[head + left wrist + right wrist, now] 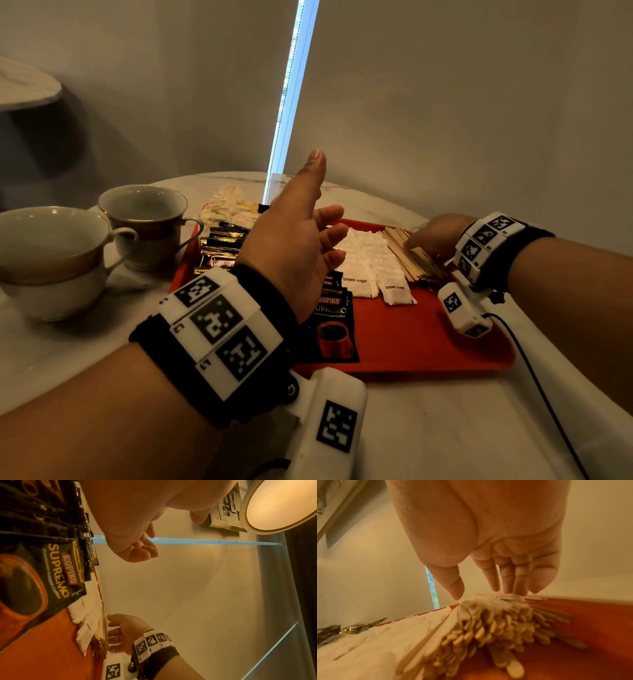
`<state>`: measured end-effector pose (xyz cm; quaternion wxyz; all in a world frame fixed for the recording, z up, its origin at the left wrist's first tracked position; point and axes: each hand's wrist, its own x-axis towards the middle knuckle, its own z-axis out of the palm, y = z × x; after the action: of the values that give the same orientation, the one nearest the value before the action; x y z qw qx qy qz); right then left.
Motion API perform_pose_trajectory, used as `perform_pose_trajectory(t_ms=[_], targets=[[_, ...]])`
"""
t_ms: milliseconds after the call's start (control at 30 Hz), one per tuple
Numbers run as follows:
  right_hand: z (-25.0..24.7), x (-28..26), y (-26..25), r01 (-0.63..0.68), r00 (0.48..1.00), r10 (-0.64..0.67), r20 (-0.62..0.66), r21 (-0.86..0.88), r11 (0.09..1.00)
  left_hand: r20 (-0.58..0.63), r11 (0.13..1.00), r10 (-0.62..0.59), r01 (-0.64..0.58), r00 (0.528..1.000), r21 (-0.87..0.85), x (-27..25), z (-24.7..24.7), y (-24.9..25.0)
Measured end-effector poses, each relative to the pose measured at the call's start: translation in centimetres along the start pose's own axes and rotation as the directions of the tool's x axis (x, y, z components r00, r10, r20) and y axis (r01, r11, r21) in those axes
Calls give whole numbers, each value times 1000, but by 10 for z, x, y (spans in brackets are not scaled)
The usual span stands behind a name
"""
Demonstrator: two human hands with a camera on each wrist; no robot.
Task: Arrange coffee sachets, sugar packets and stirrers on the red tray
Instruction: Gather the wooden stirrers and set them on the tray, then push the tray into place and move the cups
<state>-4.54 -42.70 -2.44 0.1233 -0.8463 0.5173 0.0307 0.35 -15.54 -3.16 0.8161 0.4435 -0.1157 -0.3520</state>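
Pressing straight fingertips (518, 589) on stirrers (416, 257) by red tray (428, 346) right edge, right hand (435, 236) flat; left hand (294, 240) hovers loose, empty, over coffee sachets (222, 246) along left edge; sugar packets (370, 260) between; risk: hard shove fans stirrers off rim.

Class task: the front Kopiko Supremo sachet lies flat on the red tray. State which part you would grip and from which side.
Pinch the Kopiko Supremo sachet by its near bottom edge, coming from the tray's front: that end lies bare, while its top is overlapped by other sachets.

Café-like room: marble table (411, 428), teacups (144, 219)
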Motion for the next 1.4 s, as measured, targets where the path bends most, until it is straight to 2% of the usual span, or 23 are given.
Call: perform_pose_trajectory(t_ms=[100,300,467,533,633,733,900,1000,1133,1300,1400], targets=[[-1,1,4,-5,1000,5,11,23,1000,11,1000,-2,2,1000,-10,0,0,0],[-11,1,31,-32,999,38,-24,233,972,31,1000,-10,11,999,-20,0,-1,-3],[-11,-10,67,-135,991,123,61,250,959,27,1000,-13,13,1000,-11,-1,-1,-4],[-11,-21,83,-213,967,154,203,314,925,53,999,-35,35,998,7,-3,1,-6],[-6,-32,102,-196,934,63,352,356,914,105,995,-91,85,990,58,-9,4,-10],[-1,-40,114,-149,947,30,321,354,923,150,990,-123,111,981,87,-14,8,-15],[-3,-50,131,-189,941,71,331,341,921,188,975,-187,159,964,155,-24,13,-25],[-1,-56,134,-132,943,21,333,313,941,237,959,-248,204,939,198,-28,14,-31],[9,-58,132,-66,969,-6,247,280,958,292,925,-348,275,891,262,-33,17,-37],[8,-56,132,-90,980,30,195,307,948,308,819,-521,366,796,442,-40,18,-45],[7,-53,135,-124,979,66,192,308,943,255,759,-581,401,773,512,-38,19,-50]])
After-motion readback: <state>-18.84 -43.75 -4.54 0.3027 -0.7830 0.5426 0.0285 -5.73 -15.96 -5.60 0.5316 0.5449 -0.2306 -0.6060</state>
